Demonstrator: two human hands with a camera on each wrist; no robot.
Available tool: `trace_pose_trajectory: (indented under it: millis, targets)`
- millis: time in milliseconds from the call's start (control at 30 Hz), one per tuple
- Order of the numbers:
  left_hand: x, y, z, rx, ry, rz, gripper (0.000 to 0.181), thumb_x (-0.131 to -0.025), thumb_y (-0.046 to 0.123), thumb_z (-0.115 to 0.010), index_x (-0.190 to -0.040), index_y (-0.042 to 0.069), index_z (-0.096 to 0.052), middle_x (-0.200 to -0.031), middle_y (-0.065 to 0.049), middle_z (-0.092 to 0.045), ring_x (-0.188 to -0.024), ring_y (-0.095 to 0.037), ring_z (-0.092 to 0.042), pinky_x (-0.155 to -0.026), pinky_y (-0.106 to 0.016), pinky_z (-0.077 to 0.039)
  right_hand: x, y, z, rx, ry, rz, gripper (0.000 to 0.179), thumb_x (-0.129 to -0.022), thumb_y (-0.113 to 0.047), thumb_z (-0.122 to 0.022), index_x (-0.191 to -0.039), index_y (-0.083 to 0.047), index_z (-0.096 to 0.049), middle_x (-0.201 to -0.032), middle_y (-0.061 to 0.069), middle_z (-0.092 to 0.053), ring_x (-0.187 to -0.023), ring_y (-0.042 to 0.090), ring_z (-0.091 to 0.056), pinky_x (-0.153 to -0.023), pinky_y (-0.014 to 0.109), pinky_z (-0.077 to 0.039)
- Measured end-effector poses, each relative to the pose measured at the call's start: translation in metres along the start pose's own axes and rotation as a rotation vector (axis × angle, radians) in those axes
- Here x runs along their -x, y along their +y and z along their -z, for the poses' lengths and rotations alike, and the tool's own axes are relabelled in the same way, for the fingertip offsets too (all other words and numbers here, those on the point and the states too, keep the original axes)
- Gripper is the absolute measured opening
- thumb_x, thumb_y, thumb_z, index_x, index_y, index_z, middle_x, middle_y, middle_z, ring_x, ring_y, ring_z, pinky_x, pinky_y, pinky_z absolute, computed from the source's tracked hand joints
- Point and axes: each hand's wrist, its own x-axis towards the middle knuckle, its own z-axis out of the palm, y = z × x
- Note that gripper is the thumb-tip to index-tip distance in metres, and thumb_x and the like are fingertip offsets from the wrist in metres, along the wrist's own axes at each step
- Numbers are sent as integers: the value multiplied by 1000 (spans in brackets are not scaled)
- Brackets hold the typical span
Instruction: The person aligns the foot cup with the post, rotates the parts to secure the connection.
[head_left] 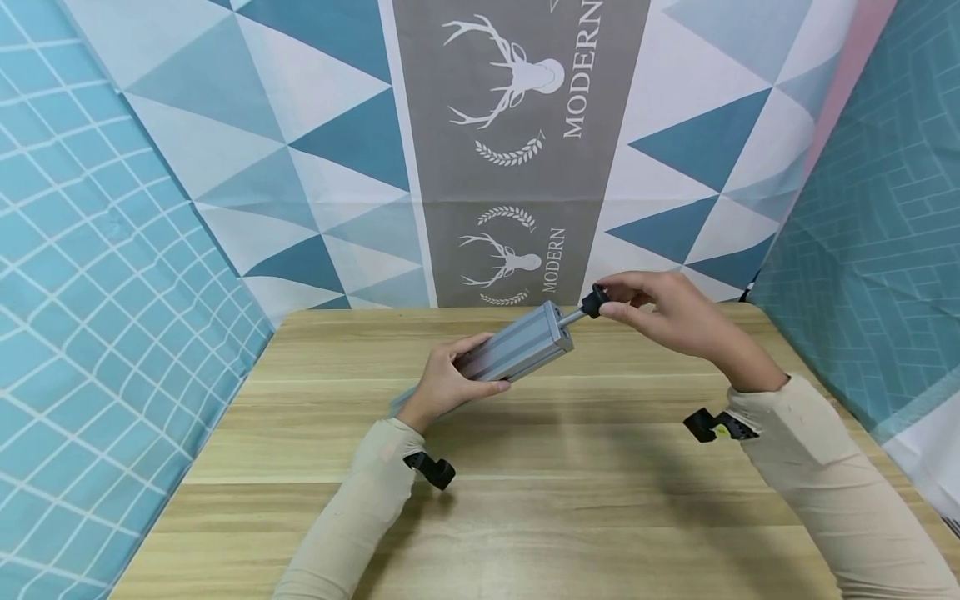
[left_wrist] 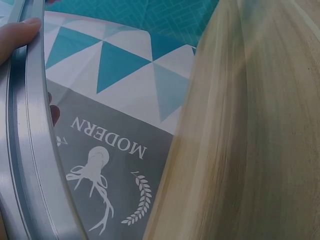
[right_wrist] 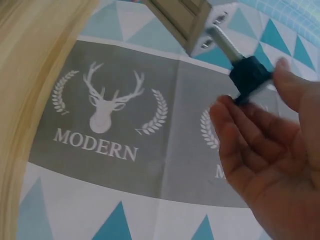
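My left hand [head_left: 442, 385] grips a silver-grey aluminium profile [head_left: 517, 343], thumb along the near side and fingers at the far side. The bar tilts up to the right, raised over the table. From its end plate [right_wrist: 204, 36] a threaded rod [right_wrist: 226, 44] sticks out, carrying a black levelling foot [head_left: 595, 301]. With thumb and fingertips, my right hand [head_left: 675, 315] pinches that foot. In the left wrist view, the grooved profile [left_wrist: 30, 130] runs up the left edge, with the left thumb [left_wrist: 19, 37] across it. The profile's lower end is partly hidden behind the left hand.
Beneath both hands lies a wood-grain table [head_left: 525, 500]. Behind it hangs a patterned cloth [head_left: 517, 175] with deer prints and triangles. Blue sheets stand at the left [head_left: 112, 292] and right [head_left: 862, 217]. Each sleeve carries a small black wrist device [head_left: 431, 469].
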Motion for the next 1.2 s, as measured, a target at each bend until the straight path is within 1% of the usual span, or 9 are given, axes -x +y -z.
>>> trace_pose_trajectory:
  millis: [100,200,367,567,667,767,967,1067,1200]
  targets:
    - [2,15,0,-13,-14,-2,66,-63,10,-89,-124,7,-65,-120,-11,-66,-103,-21,-62,-86,-33,-47,-1,-1,-3,5,7,-126,34,-96,-30,-60,-116,-2,-67,-93,6,-70,-78,17,-62,-70,34,-50]
    - [4,30,0,-19,-30,-6,64,-65,6,-88,-124,3,-64,-121,-14,-65,-104,-22,-62,-87,-36,-47,-1,-1,-5,1,16,-166,35,-96,-34,-59,-110,-4,-69,-88,6,-69,-73,16,-61,-65,32,-48]
    - [5,37,1,-27,-30,-6,63,-65,5,-87,-124,1,-64,-122,-16,-64,-104,-23,-61,-87,-34,-47,0,-1,-2,-10,-34,-153,42,-96,-30,-59,-126,-1,-61,-108,15,-68,-89,24,-65,-78,41,-52]
    - [6,38,1,-35,-26,14,64,-65,6,-87,-124,1,-63,-122,-15,-64,-105,-24,-61,-88,-36,-47,0,3,1,-46,-116,-7,67,-86,-11,-72,-146,-13,-42,-142,15,-48,-117,34,-57,-93,51,-46]
    - [6,40,2,-38,-30,17,64,-66,7,-87,-125,2,-63,-123,-15,-64,-106,-24,-61,-88,-36,-47,-1,5,2,-56,-106,101,67,-82,4,-71,-142,-12,-46,-139,14,-51,-112,32,-60,-89,48,-49]
    - [6,40,2,-29,-36,16,64,-66,6,-87,-126,2,-63,-124,-16,-63,-107,-25,-61,-89,-37,-46,-1,5,3,-34,-77,133,59,-82,6,-70,-136,-6,-52,-124,13,-62,-100,26,-66,-85,44,-52]
    - [6,40,2,-23,-41,10,64,-66,4,-86,-126,1,-62,-125,-16,-62,-108,-26,-60,-90,-38,-46,0,0,3,15,-54,-64,38,-93,-22,-65,-124,0,-62,-93,6,-71,-80,17,-65,-72,34,-52]
    - [6,40,2,-25,-42,11,64,-66,4,-86,-126,1,-62,-126,-16,-62,-108,-25,-60,-90,-38,-46,-1,-1,0,-1,-48,-145,39,-95,-31,-61,-119,0,-65,-90,6,-72,-75,17,-65,-67,33,-50]
    - [6,39,1,-31,-46,15,65,-66,6,-86,-126,2,-62,-126,-15,-62,-109,-25,-60,-90,-38,-46,-1,-1,-3,-7,-44,-182,40,-95,-35,-59,-116,-1,-67,-90,8,-72,-74,15,-65,-67,35,-51]
